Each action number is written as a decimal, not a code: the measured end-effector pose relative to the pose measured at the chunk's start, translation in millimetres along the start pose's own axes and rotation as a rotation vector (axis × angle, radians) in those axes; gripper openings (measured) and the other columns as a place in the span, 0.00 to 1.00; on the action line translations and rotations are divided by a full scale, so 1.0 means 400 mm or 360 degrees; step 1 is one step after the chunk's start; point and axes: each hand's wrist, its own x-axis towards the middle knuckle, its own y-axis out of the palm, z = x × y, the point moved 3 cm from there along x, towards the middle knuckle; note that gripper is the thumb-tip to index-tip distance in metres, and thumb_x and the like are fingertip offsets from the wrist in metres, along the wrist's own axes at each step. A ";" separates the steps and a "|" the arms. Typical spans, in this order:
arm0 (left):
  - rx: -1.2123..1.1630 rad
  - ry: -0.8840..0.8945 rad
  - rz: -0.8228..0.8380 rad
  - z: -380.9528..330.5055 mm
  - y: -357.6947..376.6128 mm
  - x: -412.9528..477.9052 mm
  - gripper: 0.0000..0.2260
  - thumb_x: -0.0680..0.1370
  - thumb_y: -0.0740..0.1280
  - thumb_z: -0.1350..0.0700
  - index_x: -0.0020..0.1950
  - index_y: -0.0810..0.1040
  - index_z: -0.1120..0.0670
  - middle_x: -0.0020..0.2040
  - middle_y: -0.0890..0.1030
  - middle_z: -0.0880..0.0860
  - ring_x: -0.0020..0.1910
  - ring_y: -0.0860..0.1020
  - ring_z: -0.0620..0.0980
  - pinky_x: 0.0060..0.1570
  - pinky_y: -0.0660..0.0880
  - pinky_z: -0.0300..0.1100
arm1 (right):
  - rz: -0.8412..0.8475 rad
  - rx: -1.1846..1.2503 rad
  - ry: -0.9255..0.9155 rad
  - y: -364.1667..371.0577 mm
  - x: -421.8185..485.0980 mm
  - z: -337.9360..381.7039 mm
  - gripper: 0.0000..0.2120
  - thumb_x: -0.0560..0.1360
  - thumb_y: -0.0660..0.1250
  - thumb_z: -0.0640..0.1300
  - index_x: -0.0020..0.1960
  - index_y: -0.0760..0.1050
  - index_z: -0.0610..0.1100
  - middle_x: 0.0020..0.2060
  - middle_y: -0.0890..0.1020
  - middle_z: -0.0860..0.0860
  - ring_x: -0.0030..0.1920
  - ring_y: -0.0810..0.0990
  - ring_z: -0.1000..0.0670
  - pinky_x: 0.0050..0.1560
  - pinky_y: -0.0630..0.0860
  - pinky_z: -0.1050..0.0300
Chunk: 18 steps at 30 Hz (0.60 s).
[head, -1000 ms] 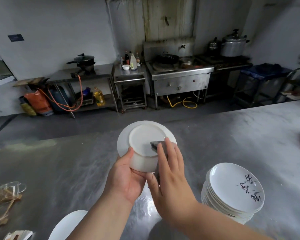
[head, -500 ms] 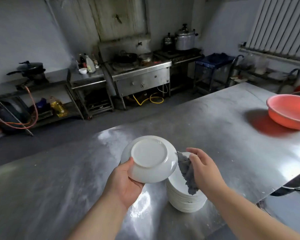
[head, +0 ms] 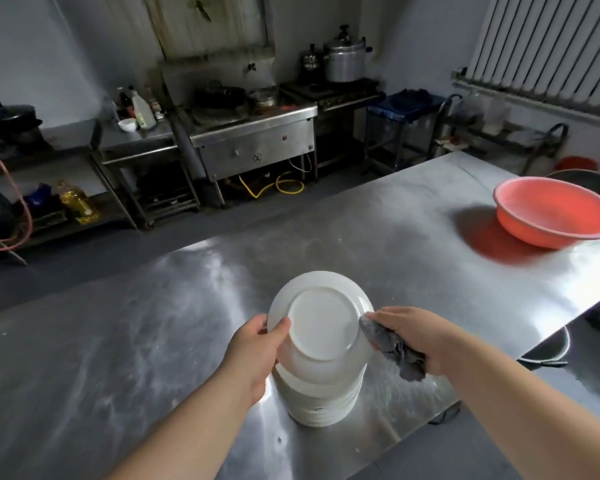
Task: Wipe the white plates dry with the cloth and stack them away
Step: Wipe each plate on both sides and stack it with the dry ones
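Note:
My left hand (head: 253, 351) grips a white plate (head: 321, 323) by its left rim, underside facing up. The plate hovers right over a tall stack of white plates (head: 317, 398) standing on the steel table (head: 153, 341). Whether it touches the stack I cannot tell. My right hand (head: 418, 336) holds a crumpled grey cloth (head: 394, 348) just beside the plate's right rim, the cloth's tip touching the edge.
A pink plastic basin (head: 555, 211) sits on the table at the far right. The table's right edge runs diagonally near the stack, with a metal bowl (head: 551, 348) below it. Stoves, pots and shelves line the back wall.
The view has turned right. The plate has come over the stack and lower. My right hand drew the cloth off the plate's underside to its right rim.

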 end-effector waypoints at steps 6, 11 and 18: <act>0.0517 0.0464 -0.0145 -0.030 0.001 0.025 0.25 0.69 0.65 0.27 0.46 0.79 0.48 0.36 0.82 0.47 0.35 0.77 0.50 0.42 0.73 0.48 | 0.0037 0.0075 -0.0199 -0.032 0.023 0.038 0.14 0.84 0.66 0.49 0.44 0.73 0.41 0.34 0.77 0.41 0.27 0.72 0.47 0.27 0.69 0.58; -0.0068 0.0046 -0.0014 -0.043 -0.008 0.044 0.28 0.84 0.54 0.33 0.44 0.74 0.55 0.31 0.72 0.52 0.27 0.65 0.49 0.27 0.60 0.39 | 0.0090 0.0189 -0.0274 -0.028 0.059 0.043 0.22 0.83 0.63 0.62 0.45 0.76 0.44 0.32 0.76 0.44 0.27 0.72 0.47 0.27 0.68 0.59; 0.0516 0.0172 -0.0025 0.025 -0.029 0.094 0.15 0.76 0.72 0.57 0.58 0.71 0.46 0.54 0.83 0.53 0.44 0.81 0.53 0.38 0.78 0.48 | -0.0122 -0.0709 -0.0331 -0.010 0.094 0.011 0.16 0.77 0.72 0.46 0.62 0.71 0.53 0.40 0.88 0.49 0.28 0.82 0.47 0.25 0.75 0.56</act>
